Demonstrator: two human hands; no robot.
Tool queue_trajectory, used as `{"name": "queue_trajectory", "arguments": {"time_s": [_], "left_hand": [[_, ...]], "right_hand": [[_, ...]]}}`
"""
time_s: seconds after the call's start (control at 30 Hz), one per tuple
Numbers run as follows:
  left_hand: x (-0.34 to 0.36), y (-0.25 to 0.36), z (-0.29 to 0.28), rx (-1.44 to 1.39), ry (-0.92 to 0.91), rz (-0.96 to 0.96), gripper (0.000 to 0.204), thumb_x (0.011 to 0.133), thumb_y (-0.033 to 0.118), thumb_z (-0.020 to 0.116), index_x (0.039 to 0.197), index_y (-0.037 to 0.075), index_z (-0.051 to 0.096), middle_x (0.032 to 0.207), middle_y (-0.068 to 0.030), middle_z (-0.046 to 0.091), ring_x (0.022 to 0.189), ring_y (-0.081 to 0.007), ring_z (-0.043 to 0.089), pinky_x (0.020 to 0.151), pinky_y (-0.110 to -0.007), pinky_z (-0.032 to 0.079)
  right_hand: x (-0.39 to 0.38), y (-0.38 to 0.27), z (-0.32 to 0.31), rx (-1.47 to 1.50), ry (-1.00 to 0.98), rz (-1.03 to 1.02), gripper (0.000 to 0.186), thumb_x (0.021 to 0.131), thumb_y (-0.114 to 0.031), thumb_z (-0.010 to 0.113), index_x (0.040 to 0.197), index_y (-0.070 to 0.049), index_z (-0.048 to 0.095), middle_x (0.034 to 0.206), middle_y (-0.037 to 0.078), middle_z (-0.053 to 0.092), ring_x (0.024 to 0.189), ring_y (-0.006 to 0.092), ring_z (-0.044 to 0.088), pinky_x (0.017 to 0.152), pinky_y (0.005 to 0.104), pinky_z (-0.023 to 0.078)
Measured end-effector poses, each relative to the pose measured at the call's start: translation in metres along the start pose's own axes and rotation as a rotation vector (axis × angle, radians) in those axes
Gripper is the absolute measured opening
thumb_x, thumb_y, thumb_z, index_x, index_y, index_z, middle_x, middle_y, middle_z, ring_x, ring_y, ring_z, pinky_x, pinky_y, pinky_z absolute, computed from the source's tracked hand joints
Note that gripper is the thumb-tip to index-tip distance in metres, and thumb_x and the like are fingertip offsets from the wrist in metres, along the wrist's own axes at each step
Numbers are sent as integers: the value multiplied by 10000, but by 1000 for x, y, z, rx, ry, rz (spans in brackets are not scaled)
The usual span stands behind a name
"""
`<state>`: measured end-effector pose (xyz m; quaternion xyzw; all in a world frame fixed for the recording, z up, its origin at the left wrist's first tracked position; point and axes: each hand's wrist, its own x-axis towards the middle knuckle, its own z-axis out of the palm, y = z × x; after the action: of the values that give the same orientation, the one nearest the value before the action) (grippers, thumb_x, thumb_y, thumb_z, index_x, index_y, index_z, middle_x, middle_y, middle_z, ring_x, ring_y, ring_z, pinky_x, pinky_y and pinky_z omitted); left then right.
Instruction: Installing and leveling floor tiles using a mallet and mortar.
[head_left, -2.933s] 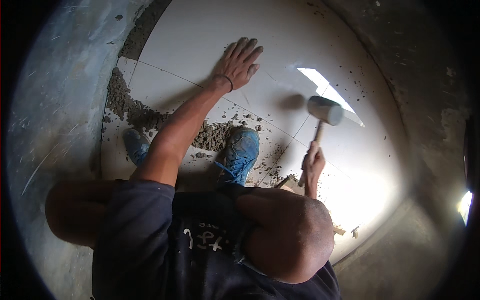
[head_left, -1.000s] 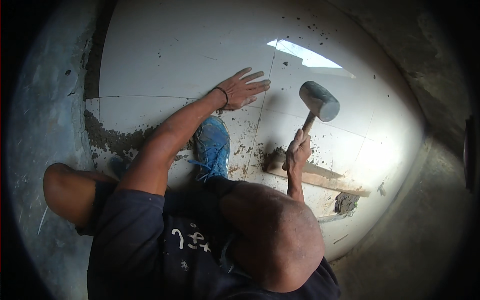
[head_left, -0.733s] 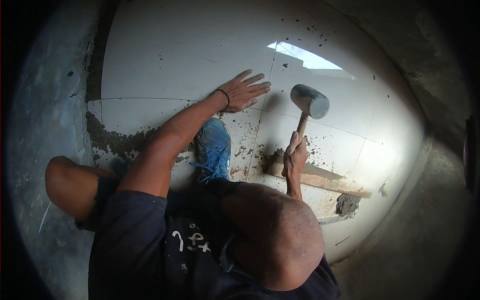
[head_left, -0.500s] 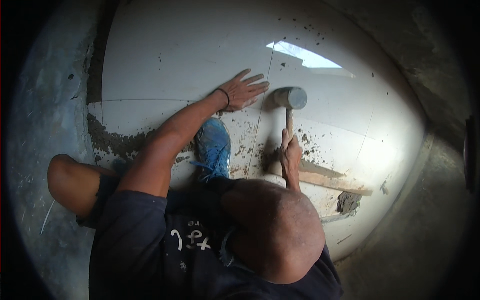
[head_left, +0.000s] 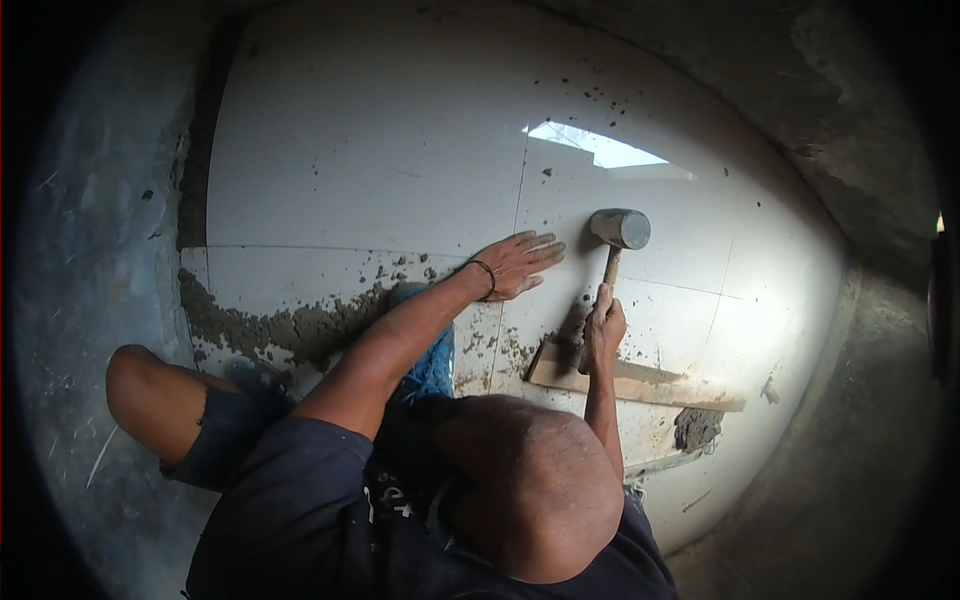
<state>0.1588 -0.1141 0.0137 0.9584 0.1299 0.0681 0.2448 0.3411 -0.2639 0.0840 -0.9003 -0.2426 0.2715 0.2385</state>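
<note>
My left hand lies flat with fingers spread on pale, glossy floor tiles, near a joint between them. In my right hand is a rubber mallet, gripped by its wooden handle. The grey mallet head is held out to the right of my left fingertips, over the tiles. Whether it touches them I cannot tell. Under my left forearm is my blue lace-up shoe, partly covered.
A strip of wet mortar runs along the left, with crumbs scattered over the tiles. Right of my bent knee lies a wooden board, with a mortar lump beside it. A rough concrete surface borders the left.
My left hand has shifted right, still flat on the tiles. My right hand and the mallet have also moved right. More of the wooden board shows, and the shoe is more covered.
</note>
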Motion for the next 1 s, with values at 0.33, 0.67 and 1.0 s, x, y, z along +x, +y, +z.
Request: {"name": "queue_trajectory", "arguments": {"time_s": [0.33, 0.67, 1.0], "left_hand": [[-126, -175, -104, 298, 542, -999, 564, 989, 340, 539, 1446, 29, 430, 1512, -209, 406, 1433, -356, 334, 1209, -442, 239], [-335, -196, -140, 630, 241, -1430, 524, 1001, 326, 518, 1463, 94, 432, 1512, -246, 361, 1404, -418, 339, 1157, -480, 304], [-145, -245, -155, 314, 250, -1275, 514, 1030, 283, 445, 1517, 138, 366, 1599, -149, 283, 1477, -373, 240, 1207, -488, 219]], "right_hand": [[39, -10, -22, -302, 677, -509, 352, 948, -204, 657, 1174, 59, 594, 1074, 231, 596, 1011, 366, 560, 891, 444, 449], [84, -225, 86, 221, 163, -987, 264, 1007, -155, 552, 1196, 9, 636, 1147, 206, 666, 1044, 341, 654, 918, 395, 502], [214, -364, 231, -350, 167, -1026, 633, 990, -331, 483, 1472, 58, 352, 1516, 288, 350, 1411, 473, 312, 1135, 595, 260]]}}
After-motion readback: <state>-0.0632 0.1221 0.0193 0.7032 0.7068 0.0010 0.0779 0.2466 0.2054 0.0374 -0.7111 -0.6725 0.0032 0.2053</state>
